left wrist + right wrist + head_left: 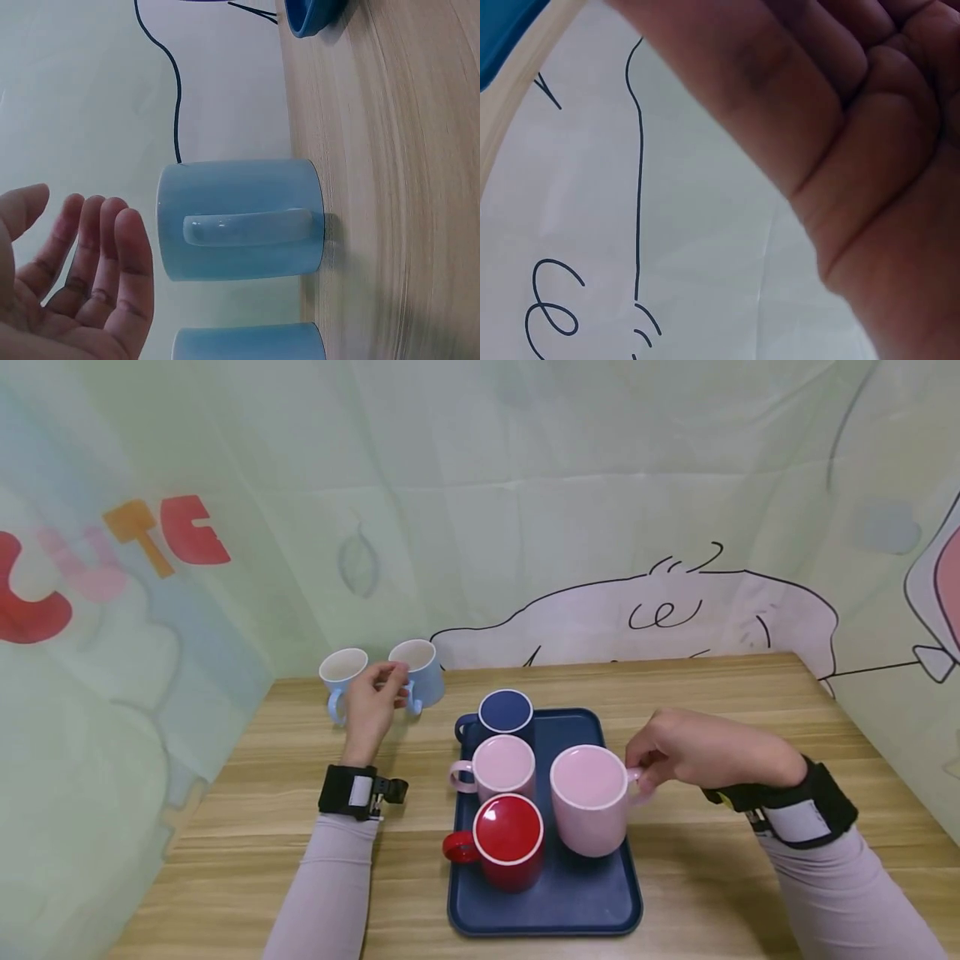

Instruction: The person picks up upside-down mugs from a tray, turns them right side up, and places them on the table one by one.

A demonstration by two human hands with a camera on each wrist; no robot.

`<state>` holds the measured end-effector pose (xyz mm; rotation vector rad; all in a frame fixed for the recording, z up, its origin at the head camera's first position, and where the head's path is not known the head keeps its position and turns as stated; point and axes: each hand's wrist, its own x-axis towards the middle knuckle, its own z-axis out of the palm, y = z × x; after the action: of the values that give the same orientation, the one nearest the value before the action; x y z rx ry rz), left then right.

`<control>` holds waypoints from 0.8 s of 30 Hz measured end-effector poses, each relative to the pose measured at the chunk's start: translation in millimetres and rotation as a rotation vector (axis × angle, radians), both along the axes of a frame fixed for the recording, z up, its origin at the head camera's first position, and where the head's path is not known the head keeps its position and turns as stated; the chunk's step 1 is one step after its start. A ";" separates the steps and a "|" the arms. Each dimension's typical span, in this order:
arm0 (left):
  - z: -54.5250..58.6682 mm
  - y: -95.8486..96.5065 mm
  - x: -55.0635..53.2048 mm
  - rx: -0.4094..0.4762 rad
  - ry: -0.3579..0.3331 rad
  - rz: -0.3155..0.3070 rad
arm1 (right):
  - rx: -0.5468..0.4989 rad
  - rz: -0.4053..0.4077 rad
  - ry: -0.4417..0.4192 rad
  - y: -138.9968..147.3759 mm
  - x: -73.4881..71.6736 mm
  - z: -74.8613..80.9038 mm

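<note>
My right hand (682, 752) grips the handle of a pink mug (588, 810) at the right side of a dark blue tray (577, 910). I cannot tell whether its base touches the tray. In the right wrist view the curled fingers (817, 97) show, but not the mug. Beside two light blue mugs, the left one (341, 668) and the right one (427, 681), is my left hand (372, 702). Its loosely bent fingers (135, 262) stay apart from the right light blue mug (240, 259) in the left wrist view.
Along the tray's left side stand a navy mug (506, 710), a smaller pink mug (504, 768) and a red mug (510, 852), handles pointing left. The wooden table (712, 893) meets a printed cloth backdrop (480, 527) at the back.
</note>
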<state>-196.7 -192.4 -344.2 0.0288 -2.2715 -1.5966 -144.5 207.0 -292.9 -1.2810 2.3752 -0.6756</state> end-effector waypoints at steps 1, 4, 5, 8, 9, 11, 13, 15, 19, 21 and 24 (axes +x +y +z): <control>-2.8 -1.2 -2.5 0.002 0.001 -0.001 | -0.001 -0.001 0.005 0.2 -0.1 0.2; -13.6 -6.5 -11.9 0.007 0.001 -0.012 | -0.015 -0.009 0.018 1.8 -0.6 0.9; -16.8 -8.0 -14.4 0.009 0.002 -0.015 | -0.019 -0.014 0.023 2.3 -1.0 1.1; -23.0 -10.3 -19.0 0.011 0.009 -0.019 | -0.043 -0.028 0.046 4.0 -2.4 2.0; -24.1 -10.3 -19.6 0.010 0.014 -0.019 | -0.052 -0.033 0.052 4.2 -3.1 2.1; -25.4 -9.8 -19.9 0.013 0.025 -0.027 | -0.069 -0.049 0.059 4.8 -4.3 3.1; -25.9 -8.7 -19.8 0.015 0.030 -0.032 | -0.086 -0.065 0.066 5.2 -6.1 3.4; -25.5 -7.4 -19.0 0.012 0.024 -0.034 | -0.091 -0.085 0.074 5.6 -7.9 3.3; -18.9 -4.2 -13.8 0.011 0.014 -0.050 | -0.100 -0.106 0.096 6.8 -11.2 2.0; -12.5 -1.2 -8.1 0.004 0.016 -0.061 | -0.111 -0.102 0.104 7.3 -12.5 1.4; -3.0 3.3 0.3 -0.004 0.017 -0.070 | -0.142 -0.089 0.115 7.8 -14.2 0.6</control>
<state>-196.3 -189.1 -347.1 -0.0665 -2.2858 -1.6209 -158.7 214.8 -292.3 -1.3097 2.5292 -0.8324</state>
